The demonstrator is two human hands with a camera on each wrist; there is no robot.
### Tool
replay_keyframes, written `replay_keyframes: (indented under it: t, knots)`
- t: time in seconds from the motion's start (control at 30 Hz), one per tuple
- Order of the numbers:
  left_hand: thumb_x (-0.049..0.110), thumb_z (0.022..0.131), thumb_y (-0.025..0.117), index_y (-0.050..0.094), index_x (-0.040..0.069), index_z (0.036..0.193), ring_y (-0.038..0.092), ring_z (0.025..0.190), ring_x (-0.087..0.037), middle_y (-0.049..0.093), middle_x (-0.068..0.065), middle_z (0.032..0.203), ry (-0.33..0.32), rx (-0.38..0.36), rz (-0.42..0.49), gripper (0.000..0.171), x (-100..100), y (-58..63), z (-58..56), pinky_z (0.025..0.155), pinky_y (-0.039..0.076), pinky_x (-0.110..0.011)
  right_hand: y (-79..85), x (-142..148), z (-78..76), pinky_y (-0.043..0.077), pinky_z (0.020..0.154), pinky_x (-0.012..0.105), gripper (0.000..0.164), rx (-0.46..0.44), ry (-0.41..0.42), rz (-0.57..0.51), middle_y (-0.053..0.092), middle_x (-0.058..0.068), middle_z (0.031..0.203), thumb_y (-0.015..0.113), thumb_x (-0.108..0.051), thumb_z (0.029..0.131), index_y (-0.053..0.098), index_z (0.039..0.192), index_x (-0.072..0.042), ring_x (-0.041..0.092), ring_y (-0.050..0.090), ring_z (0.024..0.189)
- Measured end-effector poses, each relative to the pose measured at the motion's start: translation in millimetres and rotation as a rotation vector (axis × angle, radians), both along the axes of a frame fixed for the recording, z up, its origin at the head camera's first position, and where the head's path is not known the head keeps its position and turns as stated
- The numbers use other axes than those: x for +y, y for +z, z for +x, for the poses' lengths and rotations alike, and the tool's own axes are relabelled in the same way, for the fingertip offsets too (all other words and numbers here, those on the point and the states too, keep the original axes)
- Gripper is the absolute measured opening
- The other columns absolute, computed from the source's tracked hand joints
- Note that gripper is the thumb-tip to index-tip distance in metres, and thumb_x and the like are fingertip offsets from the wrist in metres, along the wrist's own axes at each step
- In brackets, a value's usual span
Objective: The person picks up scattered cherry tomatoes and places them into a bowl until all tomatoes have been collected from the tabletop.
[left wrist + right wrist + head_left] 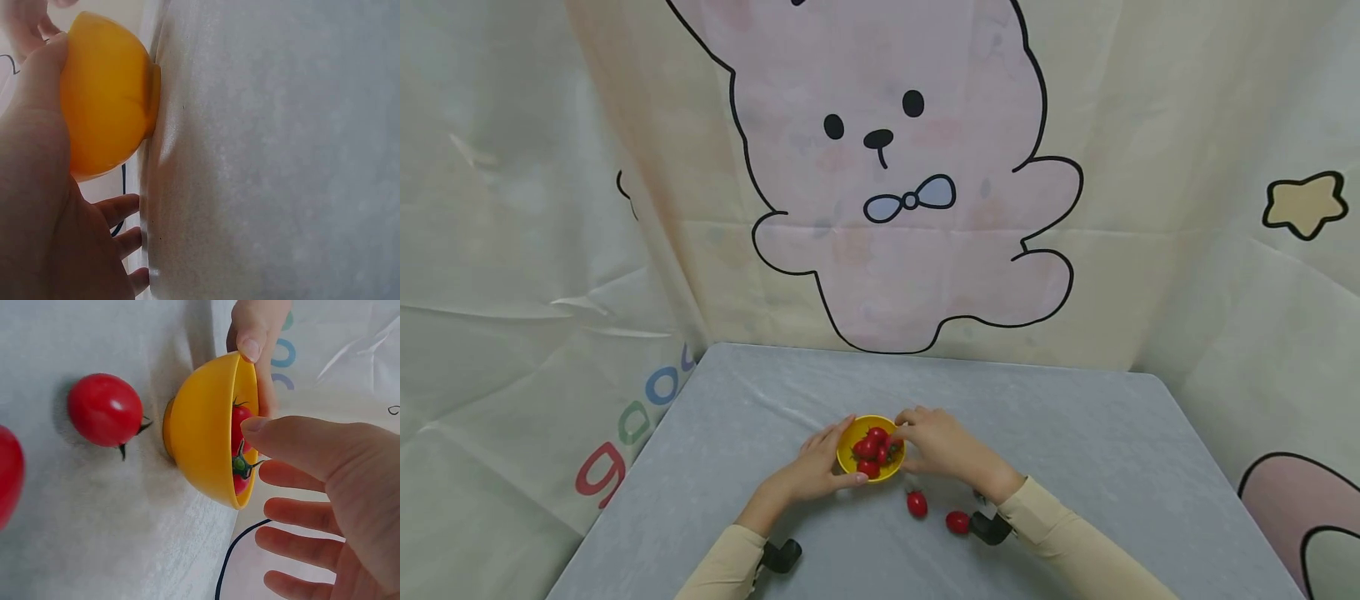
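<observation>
Along the left edge of the worktop (1075, 433), the pale cloth (497, 400) bears a slanting row of coloured letters: a red "g" (601, 473), a green rounded letter (634, 422) that could be "o" or "a", and a blue "o" (662, 386). Near the far left corner, a purple letter (687, 358) shows only in part and cannot be read.

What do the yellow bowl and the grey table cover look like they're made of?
The yellow bowl is probably plastic, smooth with a soft sheen: its colour is even and its wall thin, though glazed ceramic remains possible. The grey table cover looks like matte fabric, judging by its soft creases and mottled surface.
</observation>
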State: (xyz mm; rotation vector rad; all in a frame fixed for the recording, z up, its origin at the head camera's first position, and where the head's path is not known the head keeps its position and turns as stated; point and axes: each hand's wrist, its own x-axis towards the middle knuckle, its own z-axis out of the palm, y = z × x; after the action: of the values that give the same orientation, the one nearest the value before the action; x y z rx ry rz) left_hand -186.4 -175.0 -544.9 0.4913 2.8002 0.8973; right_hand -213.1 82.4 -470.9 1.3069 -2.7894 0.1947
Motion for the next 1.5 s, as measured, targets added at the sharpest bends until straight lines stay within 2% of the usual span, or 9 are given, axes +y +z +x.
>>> replay_keyframes:
  t: [0.13,0.27,0.6,1.07,1.33,1.5]
  knots:
    - [0.063,0.084,0.067,0.016,0.019,0.159,0.031,0.146,-0.041,0.034,-0.014,0.16,0.0,-0.001,-0.006,0.101,-0.3,0.2,-0.2,0.119,0.02,-0.064,1.5,7.1,7.0,0.054,0.094,0.045,0.036,-0.006,0.004,0.002,0.067,0.002,0.12,0.081,-0.037,0.081,0.073,0.112,-0.02,0.021,0.062,0.109]
    - [0.063,0.084,0.067,0.016,0.019,0.159,0.03,0.147,-0.041,0.033,-0.016,0.16,0.004,-0.013,-0.01,0.101,-0.2,0.2,-0.1,0.12,0.019,-0.065,2.4,13.2,14.8,0.052,0.099,0.046,0.038,-0.03,-0.015,0.024,0.066,0.0,0.125,0.08,-0.038,0.081,0.072,0.114,-0.023,0.021,0.062,0.113]
    - [0.062,0.083,0.068,0.016,0.02,0.159,0.029,0.147,-0.042,0.032,-0.016,0.16,0.016,-0.026,-0.004,0.101,0.8,-0.2,0.1,0.119,0.019,-0.066,-4.3,26.6,31.1,0.051,0.1,0.049,0.037,-0.065,-0.031,0.026,0.065,0.002,0.129,0.08,-0.042,0.081,0.073,0.113,-0.023,0.023,0.061,0.117]
    - [0.064,0.082,0.067,0.015,0.02,0.159,0.029,0.147,-0.04,0.032,-0.015,0.16,0.022,-0.027,-0.015,0.103,1.8,-0.6,0.5,0.12,0.018,-0.065,-27.0,33.8,41.4,0.054,0.09,0.047,0.038,-0.1,-0.063,0.022,0.065,0.002,0.124,0.078,-0.048,0.081,0.073,0.109,-0.022,0.021,0.063,0.108]
    - [0.065,0.082,0.067,0.014,0.021,0.159,0.03,0.147,-0.04,0.032,-0.014,0.161,0.014,-0.018,-0.018,0.103,0.9,-4.9,-0.3,0.119,0.018,-0.065,-36.5,32.5,42.3,0.055,0.086,0.046,0.045,-0.109,-0.121,0.047,0.067,0.001,0.117,0.076,-0.057,0.078,0.074,0.105,-0.021,0.02,0.063,0.101]
    - [0.065,0.082,0.067,0.015,0.02,0.159,0.03,0.147,-0.04,0.032,-0.013,0.161,0.013,-0.006,-0.015,0.103,1.0,-3.9,-0.1,0.12,0.019,-0.065,-40.4,30.3,43.1,0.055,0.082,0.046,0.042,-0.125,-0.11,0.045,0.067,0.0,0.115,0.077,-0.056,0.077,0.074,0.103,-0.023,0.02,0.063,0.098]
